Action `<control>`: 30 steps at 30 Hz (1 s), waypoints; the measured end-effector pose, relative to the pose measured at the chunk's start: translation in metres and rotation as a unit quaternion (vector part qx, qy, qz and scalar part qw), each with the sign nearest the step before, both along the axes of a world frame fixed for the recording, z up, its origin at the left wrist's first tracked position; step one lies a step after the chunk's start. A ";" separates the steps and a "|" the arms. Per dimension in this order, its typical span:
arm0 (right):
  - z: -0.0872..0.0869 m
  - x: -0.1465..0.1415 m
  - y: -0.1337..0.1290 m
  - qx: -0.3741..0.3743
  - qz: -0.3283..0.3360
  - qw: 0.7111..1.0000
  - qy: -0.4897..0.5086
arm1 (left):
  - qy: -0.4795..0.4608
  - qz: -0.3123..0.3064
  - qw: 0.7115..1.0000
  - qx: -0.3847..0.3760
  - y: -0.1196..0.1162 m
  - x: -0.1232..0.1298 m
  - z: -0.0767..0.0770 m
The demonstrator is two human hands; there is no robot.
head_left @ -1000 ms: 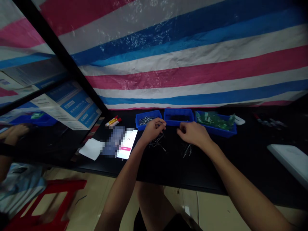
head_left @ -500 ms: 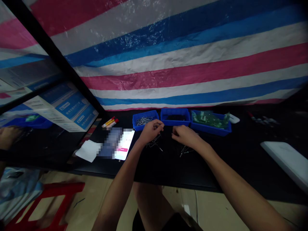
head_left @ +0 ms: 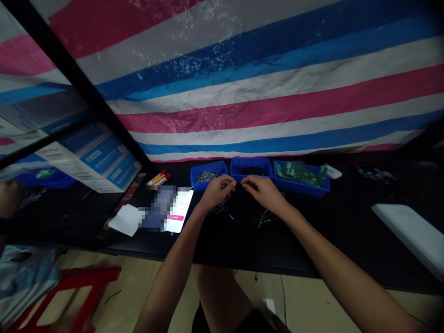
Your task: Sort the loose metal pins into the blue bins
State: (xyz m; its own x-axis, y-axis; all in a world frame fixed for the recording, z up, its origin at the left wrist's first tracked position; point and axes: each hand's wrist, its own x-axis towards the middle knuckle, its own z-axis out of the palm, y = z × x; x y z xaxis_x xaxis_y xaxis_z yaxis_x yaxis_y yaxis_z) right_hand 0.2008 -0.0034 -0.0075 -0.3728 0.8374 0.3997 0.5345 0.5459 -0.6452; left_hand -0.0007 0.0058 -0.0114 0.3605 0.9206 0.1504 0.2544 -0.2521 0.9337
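Observation:
My left hand [head_left: 219, 190] is closed in a pinch in front of the left blue bin [head_left: 194, 176], which holds silvery metal pins [head_left: 207, 175]. Close to its right, my right hand [head_left: 261, 188] is also pinched, below the middle blue bin [head_left: 250, 163] with dark contents. Whatever the fingertips hold is too small to make out. Loose metal pins [head_left: 225, 211] lie under my left hand, and another loose pile [head_left: 266, 217] is under my right wrist. Green bags [head_left: 299, 172] fill the right blue bin [head_left: 314, 189].
A lit screen [head_left: 180, 210], white paper [head_left: 127, 220] and marker pens [head_left: 158, 179] are on the left of the black table [head_left: 239, 249]. A white box-like object [head_left: 409, 236] lies at the right. Another person's hand [head_left: 9, 196] shows at the far left.
My right hand has moved left and slightly up, bringing its fingertips close to my left hand. My left hand has stayed nearly in place; the view has shifted slightly.

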 end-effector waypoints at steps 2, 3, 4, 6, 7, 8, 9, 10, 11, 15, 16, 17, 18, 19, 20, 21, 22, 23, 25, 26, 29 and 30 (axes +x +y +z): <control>0.002 -0.001 -0.002 -0.011 -0.017 0.998 0.054 | 0.007 -0.001 1.000 0.005 -0.001 0.001 0.002; 0.003 -0.002 -0.003 -0.015 -0.023 0.997 0.079 | 0.015 -0.004 1.000 0.013 -0.002 0.001 0.003; 0.003 -0.003 -0.004 -0.019 -0.030 0.994 0.100 | 0.024 -0.005 0.999 0.022 -0.003 0.002 0.005; 0.005 -0.005 -0.006 -0.029 -0.042 0.990 0.132 | 0.037 0.000 0.998 0.041 -0.005 0.003 0.008; 0.005 -0.005 -0.006 -0.036 -0.048 0.988 0.145 | 0.039 0.006 0.998 0.048 -0.006 0.004 0.009; 0.005 -0.006 -0.007 -0.044 -0.052 0.985 0.158 | 0.038 0.014 0.998 0.055 -0.007 0.005 0.010; 0.004 -0.007 -0.007 -0.052 -0.056 0.983 0.168 | 0.037 0.023 0.997 0.063 -0.008 0.006 0.011; 0.003 -0.007 -0.006 -0.059 -0.060 0.981 0.176 | 0.036 0.029 0.996 0.071 -0.009 0.006 0.011; 0.003 -0.007 -0.006 -0.061 -0.065 0.979 0.182 | 0.036 0.031 0.996 0.077 -0.009 0.007 0.011; 0.000 -0.008 -0.005 -0.049 -0.087 0.980 0.174 | 0.037 0.018 0.996 0.080 -0.010 0.010 0.009; 0.000 -0.008 -0.005 -0.044 -0.092 0.980 0.168 | 0.038 0.013 0.996 0.078 -0.011 0.012 0.008; 0.000 -0.008 -0.005 -0.039 -0.096 0.981 0.162 | 0.040 0.008 0.996 0.078 -0.012 0.013 0.008; 0.000 -0.008 -0.006 -0.033 -0.100 0.982 0.155 | 0.043 0.005 0.996 0.080 -0.013 0.015 0.008; -0.001 -0.008 -0.006 -0.027 -0.103 0.983 0.149 | 0.046 0.003 0.996 0.082 -0.013 0.016 0.007; -0.001 -0.008 -0.007 -0.021 -0.106 0.984 0.142 | 0.049 0.003 0.995 0.084 -0.014 0.017 0.008; -0.001 -0.009 -0.008 -0.016 -0.107 0.985 0.134 | 0.050 0.003 0.995 0.085 -0.015 0.017 0.008; -0.001 -0.010 -0.008 -0.012 -0.109 0.986 0.128 | 0.050 0.004 0.995 0.086 -0.015 0.018 0.008; -0.001 -0.010 -0.009 -0.011 -0.110 0.986 0.125 | 0.048 0.006 0.995 0.088 -0.015 0.018 0.008; 0.000 -0.011 -0.010 -0.015 -0.114 0.986 0.124 | 0.042 0.009 0.995 0.095 -0.016 0.017 0.010; 0.000 -0.011 -0.011 -0.018 -0.116 0.985 0.126 | 0.038 0.011 0.994 0.100 -0.016 0.017 0.010; 0.001 -0.011 -0.011 -0.026 -0.111 0.985 0.130 | 0.028 0.022 0.993 0.112 -0.016 0.016 0.012; 0.001 -0.011 -0.011 -0.027 -0.105 0.986 0.130 | 0.027 0.027 0.993 0.114 -0.016 0.015 0.013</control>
State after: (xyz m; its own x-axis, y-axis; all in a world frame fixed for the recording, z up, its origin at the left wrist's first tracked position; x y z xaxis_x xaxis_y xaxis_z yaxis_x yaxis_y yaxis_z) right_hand 0.1899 -0.0140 -0.0061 -0.0795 0.9082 0.4109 0.4454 0.4011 -0.8005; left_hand 0.0144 -0.0102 0.0016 0.3243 0.8831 0.3390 0.3209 -0.4398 0.8388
